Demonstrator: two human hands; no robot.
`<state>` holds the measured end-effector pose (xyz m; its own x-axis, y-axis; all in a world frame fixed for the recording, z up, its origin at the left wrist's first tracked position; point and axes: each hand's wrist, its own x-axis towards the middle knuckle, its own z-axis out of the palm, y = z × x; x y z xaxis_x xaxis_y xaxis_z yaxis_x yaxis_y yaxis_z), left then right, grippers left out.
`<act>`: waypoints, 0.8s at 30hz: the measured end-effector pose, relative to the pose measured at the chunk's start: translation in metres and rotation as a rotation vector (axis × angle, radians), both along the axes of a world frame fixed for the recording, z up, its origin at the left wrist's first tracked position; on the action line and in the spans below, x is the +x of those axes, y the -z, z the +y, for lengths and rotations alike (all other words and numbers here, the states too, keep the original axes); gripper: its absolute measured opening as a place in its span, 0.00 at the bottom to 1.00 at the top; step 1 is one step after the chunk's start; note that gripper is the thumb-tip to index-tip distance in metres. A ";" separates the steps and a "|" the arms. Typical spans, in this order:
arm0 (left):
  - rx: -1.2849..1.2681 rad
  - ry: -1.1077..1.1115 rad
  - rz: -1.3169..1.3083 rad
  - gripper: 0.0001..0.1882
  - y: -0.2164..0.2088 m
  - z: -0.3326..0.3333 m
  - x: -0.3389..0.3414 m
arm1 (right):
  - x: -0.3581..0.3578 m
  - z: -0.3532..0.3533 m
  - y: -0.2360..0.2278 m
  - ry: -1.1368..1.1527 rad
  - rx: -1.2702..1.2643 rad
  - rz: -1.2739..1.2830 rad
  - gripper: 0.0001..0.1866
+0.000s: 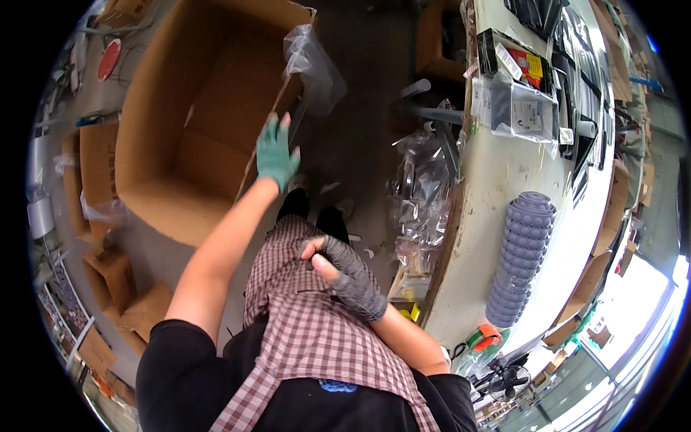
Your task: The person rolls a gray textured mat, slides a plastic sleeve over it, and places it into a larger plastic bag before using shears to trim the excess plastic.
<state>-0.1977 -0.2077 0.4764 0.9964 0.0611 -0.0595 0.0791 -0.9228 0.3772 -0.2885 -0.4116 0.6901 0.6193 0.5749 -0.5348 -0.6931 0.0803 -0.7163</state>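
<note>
My left hand (277,155), in a green glove with bare fingertips, is over the near right edge of a large open cardboard box (155,194). Its fingers are spread and nothing is held. A crumpled clear plastic bag (317,72) hangs on the box's rim just beyond that hand. In front of my checked apron (309,338) is my right hand (345,277), wearing a dark grey glove. Its fingers are curled in, thumb and index tips showing; whatever the palm may hold is hidden. The box's visible inner floor is bare cardboard.
At the right runs a long white table (468,281) bearing a rolled grey bumpy mat (522,259), a tape roll (484,338) and a clear plastic bin (525,111). Clear plastic bags (421,194) hang at its edge. Smaller cardboard boxes (108,277) stand at the left.
</note>
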 end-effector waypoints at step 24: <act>-0.594 0.716 0.438 0.18 -0.109 0.031 -0.125 | 0.095 -0.029 0.153 0.961 0.668 0.391 0.30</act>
